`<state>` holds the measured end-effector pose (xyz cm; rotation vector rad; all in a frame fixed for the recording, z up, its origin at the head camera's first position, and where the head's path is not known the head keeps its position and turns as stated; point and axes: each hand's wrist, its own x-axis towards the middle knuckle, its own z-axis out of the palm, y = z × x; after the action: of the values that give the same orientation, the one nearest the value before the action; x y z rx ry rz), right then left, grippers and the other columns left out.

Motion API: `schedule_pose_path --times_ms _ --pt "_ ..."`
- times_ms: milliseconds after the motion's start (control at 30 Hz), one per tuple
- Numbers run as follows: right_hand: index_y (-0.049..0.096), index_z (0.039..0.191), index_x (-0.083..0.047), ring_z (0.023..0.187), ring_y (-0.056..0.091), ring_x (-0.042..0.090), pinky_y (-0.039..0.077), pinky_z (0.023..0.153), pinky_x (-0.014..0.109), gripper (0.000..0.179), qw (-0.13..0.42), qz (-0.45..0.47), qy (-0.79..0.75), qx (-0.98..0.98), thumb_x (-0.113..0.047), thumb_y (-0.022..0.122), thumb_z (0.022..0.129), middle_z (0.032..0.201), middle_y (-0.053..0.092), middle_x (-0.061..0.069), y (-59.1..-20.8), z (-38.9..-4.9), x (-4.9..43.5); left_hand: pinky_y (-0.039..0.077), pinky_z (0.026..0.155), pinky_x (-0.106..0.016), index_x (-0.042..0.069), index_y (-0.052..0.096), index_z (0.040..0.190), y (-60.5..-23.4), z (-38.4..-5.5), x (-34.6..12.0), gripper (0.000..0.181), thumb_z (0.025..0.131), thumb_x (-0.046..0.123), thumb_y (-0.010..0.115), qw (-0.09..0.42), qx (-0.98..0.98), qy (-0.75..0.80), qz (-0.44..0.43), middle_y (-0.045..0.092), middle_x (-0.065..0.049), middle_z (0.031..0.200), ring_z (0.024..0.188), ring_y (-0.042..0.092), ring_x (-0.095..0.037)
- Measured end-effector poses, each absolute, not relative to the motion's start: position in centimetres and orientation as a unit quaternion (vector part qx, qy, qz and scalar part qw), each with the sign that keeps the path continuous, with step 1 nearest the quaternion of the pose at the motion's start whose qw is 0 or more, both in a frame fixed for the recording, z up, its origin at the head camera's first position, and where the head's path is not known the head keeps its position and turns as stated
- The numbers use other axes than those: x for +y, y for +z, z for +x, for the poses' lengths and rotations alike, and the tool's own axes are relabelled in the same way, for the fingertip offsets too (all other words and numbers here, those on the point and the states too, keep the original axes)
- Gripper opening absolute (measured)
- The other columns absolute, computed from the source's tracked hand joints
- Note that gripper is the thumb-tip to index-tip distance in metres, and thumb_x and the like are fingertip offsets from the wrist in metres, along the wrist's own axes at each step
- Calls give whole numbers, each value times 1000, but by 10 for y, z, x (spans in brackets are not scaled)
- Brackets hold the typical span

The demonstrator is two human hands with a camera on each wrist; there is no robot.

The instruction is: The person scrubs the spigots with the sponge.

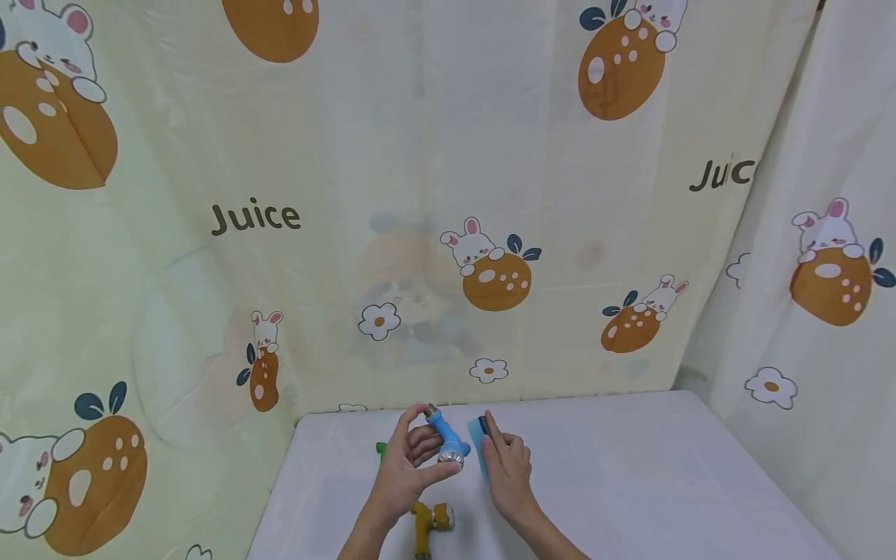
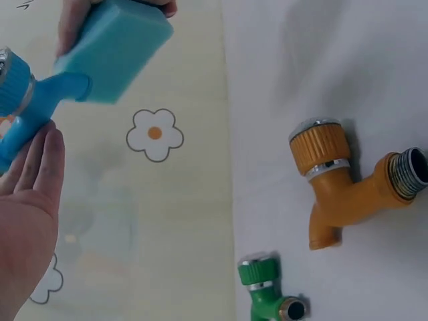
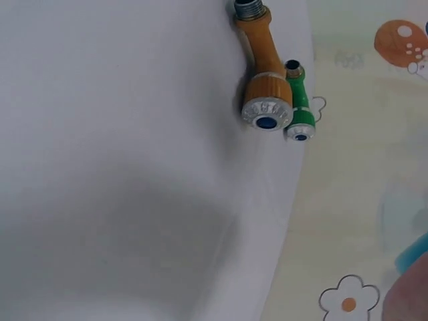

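Note:
My left hand (image 1: 402, 473) holds a blue faucet (image 1: 448, 435) above the table, thumb at its silver-faced knob and a finger at the threaded end. Close to its right, my right hand (image 1: 509, 473) grips a light-blue sponge (image 1: 477, 437), which has a dark patch near the top in the head view. Seen from the left wrist, the sponge (image 2: 124, 50) is a thick block overlapping the spout of the blue faucet (image 2: 50, 100). The right wrist view catches only a bit of the right hand (image 3: 409, 294) and the sponge's corner (image 3: 411, 254).
An orange-yellow faucet (image 2: 348, 194) lies on the white table (image 1: 616, 474) below the hands. Beyond it lies a smaller green faucet (image 2: 264, 287), mostly hidden by the left hand in the head view. A printed curtain (image 1: 336, 272) hangs behind the table's far edge.

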<state>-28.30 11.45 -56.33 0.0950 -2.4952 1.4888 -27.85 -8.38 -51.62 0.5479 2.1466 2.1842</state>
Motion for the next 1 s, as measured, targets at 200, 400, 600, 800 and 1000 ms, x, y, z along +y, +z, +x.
schedule_pose_path --times_ms 200,400,600,800,1000 --pt "30 165 -31 117 30 21 28 90 41 51 161 107 541 -818 -32 36 114 136 42 8 -555 -267 105 56 104 -28 23 31 156 -517 -283 -85 99 79 17 92 -10 670 731 130 67 -15 136 124 67 -26" --pt "27 166 -25 116 28 14 30 88 38 57 206 165 528 -807 -16 40 111 138 39 4 -555 -258 98 56 101 -25 26 33 155 -517 -283 -81 99 77 19 93 -29 652 751 101 69 -14 133 121 69 -24" --pt "24 166 -30 113 29 14 29 88 37 60 209 151 495 -830 -22 45 111 138 40 8 -554 -260 97 58 99 -26 24 31 157 -515 -281 -76 101 78 19 93 -19 648 756 93 70 -15 130 117 71 -25" --pt "25 167 -26 110 33 20 29 87 37 57 187 129 437 -870 -33 41 113 135 43 12 -555 -267 103 58 99 -26 26 35 156 -515 -279 -75 100 76 21 95 -22 675 727 120 70 -14 130 119 70 -27" --pt "22 167 -30 113 33 21 30 90 39 56 151 122 450 -872 -36 38 114 135 42 9 -557 -270 106 57 103 -28 25 35 157 -514 -278 -75 102 75 20 95 -27 683 717 133 69 -15 131 121 68 -29"
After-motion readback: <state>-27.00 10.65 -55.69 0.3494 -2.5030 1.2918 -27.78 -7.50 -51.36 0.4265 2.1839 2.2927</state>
